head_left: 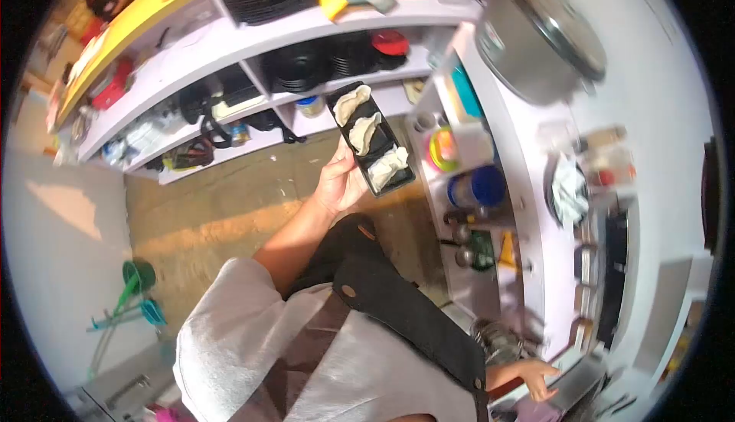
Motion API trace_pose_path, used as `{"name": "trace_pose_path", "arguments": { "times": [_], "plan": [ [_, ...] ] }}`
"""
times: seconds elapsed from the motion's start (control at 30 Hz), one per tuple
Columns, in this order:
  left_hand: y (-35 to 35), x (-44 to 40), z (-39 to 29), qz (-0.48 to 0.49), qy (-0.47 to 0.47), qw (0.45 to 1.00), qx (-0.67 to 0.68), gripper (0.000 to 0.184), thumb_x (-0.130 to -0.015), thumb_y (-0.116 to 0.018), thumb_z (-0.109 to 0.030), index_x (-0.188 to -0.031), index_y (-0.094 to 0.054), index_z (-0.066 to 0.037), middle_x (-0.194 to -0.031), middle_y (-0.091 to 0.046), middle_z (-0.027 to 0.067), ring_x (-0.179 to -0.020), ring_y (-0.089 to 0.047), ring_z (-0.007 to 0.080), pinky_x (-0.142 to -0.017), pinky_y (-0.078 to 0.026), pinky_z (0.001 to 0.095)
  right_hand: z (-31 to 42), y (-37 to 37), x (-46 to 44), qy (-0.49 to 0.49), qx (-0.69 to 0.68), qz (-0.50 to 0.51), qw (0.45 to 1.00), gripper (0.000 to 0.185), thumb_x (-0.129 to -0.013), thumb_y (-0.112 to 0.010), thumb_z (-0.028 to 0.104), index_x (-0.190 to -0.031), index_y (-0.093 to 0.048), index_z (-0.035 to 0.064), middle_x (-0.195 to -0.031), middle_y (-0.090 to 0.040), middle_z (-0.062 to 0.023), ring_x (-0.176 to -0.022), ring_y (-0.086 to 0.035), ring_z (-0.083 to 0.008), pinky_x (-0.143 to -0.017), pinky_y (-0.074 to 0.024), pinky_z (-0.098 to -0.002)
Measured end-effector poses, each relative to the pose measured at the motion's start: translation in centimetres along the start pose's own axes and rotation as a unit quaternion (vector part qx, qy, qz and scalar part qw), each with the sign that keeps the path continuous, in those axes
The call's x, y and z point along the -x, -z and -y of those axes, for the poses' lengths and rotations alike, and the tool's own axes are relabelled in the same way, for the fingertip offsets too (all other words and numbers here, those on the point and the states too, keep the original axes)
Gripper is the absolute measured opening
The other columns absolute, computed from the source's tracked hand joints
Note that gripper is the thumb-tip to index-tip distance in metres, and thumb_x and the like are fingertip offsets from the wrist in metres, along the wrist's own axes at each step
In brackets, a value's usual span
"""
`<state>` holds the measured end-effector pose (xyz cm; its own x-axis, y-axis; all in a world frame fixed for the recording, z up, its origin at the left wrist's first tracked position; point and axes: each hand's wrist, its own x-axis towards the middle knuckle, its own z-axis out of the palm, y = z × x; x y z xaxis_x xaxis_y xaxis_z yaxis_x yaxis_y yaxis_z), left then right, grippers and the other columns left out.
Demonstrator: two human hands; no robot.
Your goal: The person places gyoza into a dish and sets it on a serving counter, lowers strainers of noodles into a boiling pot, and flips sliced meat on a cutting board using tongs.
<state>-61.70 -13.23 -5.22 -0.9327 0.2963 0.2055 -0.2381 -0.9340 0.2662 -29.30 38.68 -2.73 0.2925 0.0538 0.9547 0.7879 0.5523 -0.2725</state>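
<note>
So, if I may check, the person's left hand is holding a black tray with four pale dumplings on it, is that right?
Not quite: the head view shows three pale dumplings, not four. The rest is right: the left hand is holding the black tray that they lie on.

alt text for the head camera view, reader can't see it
A left hand holds out a black tray with three pale folded dumplings above a kitchen floor. Shelves of dark dishes stand beyond; on the right, a large metal pot sits.
</note>
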Motion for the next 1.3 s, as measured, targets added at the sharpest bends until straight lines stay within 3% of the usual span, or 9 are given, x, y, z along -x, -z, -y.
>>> {"name": "trace_pose_path", "arguments": {
  "times": [0.07, 0.13, 0.2, 0.37, 0.53, 0.77, 0.97, 1.03, 1.3],
  "plan": [
    [-0.7, -1.0, -2.3, -0.024, -0.066, 0.996, -0.051, 0.074, -0.087, -0.062, -0.021, -0.146, -0.016, -0.021, -0.143, -0.035, 0.0073, -0.131, -0.038, 0.0304, -0.107, -0.033, 0.0504, 11.4, -0.1, -0.2, -0.08, -0.161, 0.152, 0.972, 0.036, -0.085, -0.062, 0.028, -0.102, -0.055, -0.0025, -0.101, -0.054, -0.0149, -0.092, -0.052, -0.0287, -0.081, -0.0409, -0.0427],
    [-1.3, -2.8, -4.6, -0.037, -0.15, 0.983, -0.101, 0.073, -0.087, -0.062, -0.023, -0.145, -0.017, -0.026, -0.141, -0.036, 0.0061, -0.129, -0.039, 0.0299, -0.102, -0.037, 0.0537, 21.7, -1.6, 2.4, -0.24, -0.365, 0.484, 0.758, 0.032, -0.086, -0.055, 0.012, -0.113, -0.054, -0.0042, -0.113, -0.055, -0.0139, -0.104, -0.054, -0.024, -0.09, -0.0426, -0.0364],
    [-1.2, -5.2, -7.1, -0.024, -0.21, 0.969, -0.131, 0.072, -0.088, -0.062, -0.023, -0.143, -0.017, -0.028, -0.138, -0.037, 0.0073, -0.128, -0.04, 0.0319, -0.1, -0.039, 0.0551, 35.4, 0.8, 2.6, -0.072, -0.532, 0.688, 0.488, 0.055, -0.081, -0.062, 0.015, -0.131, -0.044, 0.0002, -0.123, -0.052, -0.0134, -0.116, -0.049, -0.0228, -0.096, -0.0407, -0.0366],
    [-0.4, -12.5, -15.2, -0.035, -0.333, 0.93, -0.15, 0.06, -0.09, -0.06, -0.02, -0.137, -0.022, -0.028, -0.137, -0.037, 0.0075, -0.124, -0.044, 0.0334, -0.09, -0.047, 0.0568, 62.0, 5.0, 6.1, 0.132, -0.637, 0.728, 0.218, 0.109, -0.053, -0.091, 0.023, -0.14, -0.028, 0.0052, -0.129, -0.048, -0.0152, -0.115, -0.051, -0.025, -0.089, -0.0495, -0.0378],
    [0.4, -20.2, -25.5, -0.027, -0.367, 0.918, -0.148, 0.051, -0.095, -0.05, -0.012, -0.133, -0.019, -0.026, -0.136, -0.035, 0.0093, -0.123, -0.044, 0.0314, -0.087, -0.049, 0.0553, 81.9, 10.1, 10.2, -0.04, -0.692, 0.721, -0.024, 0.109, -0.054, -0.09, 0.006, -0.14, -0.024, 0.0035, -0.136, -0.039, -0.0165, -0.11, -0.052, -0.0213, -0.083, -0.0533, -0.0347],
    [0.9, -29.6, -39.4, -0.113, -0.336, 0.895, -0.271, 0.053, -0.089, -0.053, 0.002, -0.126, -0.022, -0.02, -0.121, -0.042, 0.0104, -0.11, -0.05, 0.0248, -0.079, -0.054, 0.0461, 101.3, 9.9, 9.7, -0.014, -0.708, 0.7, -0.09, 0.062, -0.073, -0.069, -0.009, -0.128, -0.041, -0.0069, -0.118, -0.056, -0.0174, -0.101, -0.06, -0.0201, -0.087, -0.0498, -0.0292],
    [4.2, -35.1, -48.0, -0.255, -0.24, 0.92, -0.174, 0.032, -0.076, -0.054, 0.009, -0.105, -0.042, 0.004, -0.1, -0.042, 0.0145, -0.087, -0.048, 0.0226, -0.085, -0.052, 0.0444, 112.4, 6.4, 14.2, 0.117, -0.708, 0.696, 0.001, 0.067, -0.069, -0.076, 0.001, -0.128, -0.044, -0.0064, -0.115, -0.058, -0.0156, -0.104, -0.058, -0.0187, -0.09, -0.048, -0.0315],
    [6.0, -36.7, -48.8, -0.308, -0.203, 0.901, -0.23, 0.017, -0.078, -0.052, 0.005, -0.093, -0.044, 0.006, -0.095, -0.047, 0.0169, -0.089, -0.054, 0.0297, -0.083, -0.054, 0.0433, 114.9, 5.5, 15.7, 0.107, -0.689, 0.715, -0.051, 0.068, -0.068, -0.077, 0.005, -0.127, -0.046, -0.0057, -0.117, -0.057, -0.0152, -0.105, -0.057, -0.0185, -0.09, -0.0472, -0.0312],
    [4.6, -33.0, -50.3, -0.243, -0.201, 0.92, -0.234, 0.045, -0.083, -0.052, 0.001, -0.126, -0.041, 0.007, -0.121, -0.045, 0.0232, -0.114, -0.049, 0.0328, -0.092, -0.046, 0.0407, 120.9, 3.7, 19.6, 0.154, -0.677, 0.719, 0.015, 0.071, -0.064, -0.081, 0.014, -0.127, -0.051, -0.0039, -0.121, -0.058, -0.0134, -0.108, -0.054, -0.0202, -0.095, -0.0416, -0.0314]
  ]
}}
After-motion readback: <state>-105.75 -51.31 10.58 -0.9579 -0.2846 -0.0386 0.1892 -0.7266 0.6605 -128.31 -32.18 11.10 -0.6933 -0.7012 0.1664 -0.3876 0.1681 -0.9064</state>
